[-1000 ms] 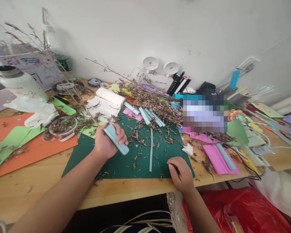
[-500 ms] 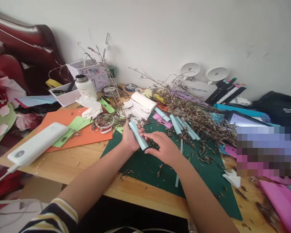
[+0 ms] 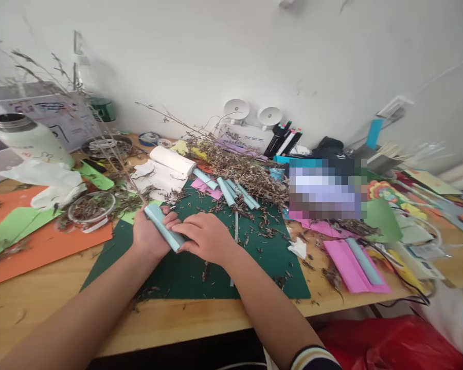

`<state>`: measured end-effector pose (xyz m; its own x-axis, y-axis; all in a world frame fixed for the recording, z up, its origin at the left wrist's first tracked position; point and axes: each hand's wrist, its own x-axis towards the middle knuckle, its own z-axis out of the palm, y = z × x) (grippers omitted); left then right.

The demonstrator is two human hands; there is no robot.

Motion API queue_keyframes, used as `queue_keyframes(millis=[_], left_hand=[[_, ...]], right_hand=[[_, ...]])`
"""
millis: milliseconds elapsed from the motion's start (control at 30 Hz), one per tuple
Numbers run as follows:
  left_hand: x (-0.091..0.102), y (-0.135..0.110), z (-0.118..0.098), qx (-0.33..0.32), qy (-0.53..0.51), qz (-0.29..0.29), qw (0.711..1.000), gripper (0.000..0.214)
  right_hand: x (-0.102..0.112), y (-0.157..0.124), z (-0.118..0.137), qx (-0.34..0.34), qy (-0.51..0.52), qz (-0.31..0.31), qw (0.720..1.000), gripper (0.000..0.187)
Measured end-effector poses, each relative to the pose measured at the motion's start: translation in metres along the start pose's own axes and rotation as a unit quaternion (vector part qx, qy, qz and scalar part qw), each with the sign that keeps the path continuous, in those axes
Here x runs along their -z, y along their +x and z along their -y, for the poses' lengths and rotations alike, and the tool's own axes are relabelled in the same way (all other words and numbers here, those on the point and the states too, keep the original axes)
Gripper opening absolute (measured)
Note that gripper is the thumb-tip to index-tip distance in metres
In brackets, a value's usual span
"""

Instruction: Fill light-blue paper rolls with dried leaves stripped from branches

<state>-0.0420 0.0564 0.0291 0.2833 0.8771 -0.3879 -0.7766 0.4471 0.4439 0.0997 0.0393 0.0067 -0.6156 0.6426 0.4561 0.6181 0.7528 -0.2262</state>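
Note:
My left hand [image 3: 148,236] is wrapped round a light blue paper tube [image 3: 161,224], which slants down to the right across the palm. A long dry stem [image 3: 119,164] rises up and left from beside the tube's upper end; whether it sits inside the tube is unclear. My right hand [image 3: 208,237] has its fingers and thumb closed about the tube's lower end, close to the left fingertips. Both hands are above a dark green cutting mat [image 3: 216,282] strewn with dry leaf bits. Several more blue paper tubes [image 3: 226,191] lie at its far side.
A heap of dried plants [image 3: 247,172] lies behind the tubes. A white paper roll [image 3: 173,160], an open bottle [image 3: 33,139] and a plastic container of leaf bits [image 3: 91,207] stand left. Pink paper [image 3: 341,262] with a blue strip lies right. Black markers [image 3: 280,141] stand near the wall.
The view has swung to the right, bringing more of the table's right side into sight. Both hands keep nearly the same hold on the blue tube.

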Motion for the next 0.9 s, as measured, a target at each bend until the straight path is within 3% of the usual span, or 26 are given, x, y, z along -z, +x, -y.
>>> queue_keyframes(millis=[167,333,533,767,900], left_hand=[[-0.004,-0.004,0.002,0.009,0.01,0.006,1.0,0.043],[-0.004,-0.003,0.0,0.009,0.005,0.005,1.0,0.043],[-0.004,-0.004,-0.001,-0.004,0.022,0.005,1.0,0.042],[0.001,0.0,-0.009,-0.055,0.072,0.062,0.994,0.033],[0.0,-0.002,-0.013,-0.088,0.104,0.117,0.984,0.024]], right_hand=[[0.008,-0.002,-0.006,0.031,0.048,0.022,0.998,0.049],[0.006,-0.003,-0.005,0.033,0.019,0.006,0.999,0.032],[-0.001,-0.003,-0.001,0.026,-0.038,-0.026,0.999,0.028],[0.007,-0.003,0.0,0.025,-0.022,0.007,0.999,0.033],[0.008,-0.004,-0.003,0.037,0.007,-0.005,0.999,0.042]])
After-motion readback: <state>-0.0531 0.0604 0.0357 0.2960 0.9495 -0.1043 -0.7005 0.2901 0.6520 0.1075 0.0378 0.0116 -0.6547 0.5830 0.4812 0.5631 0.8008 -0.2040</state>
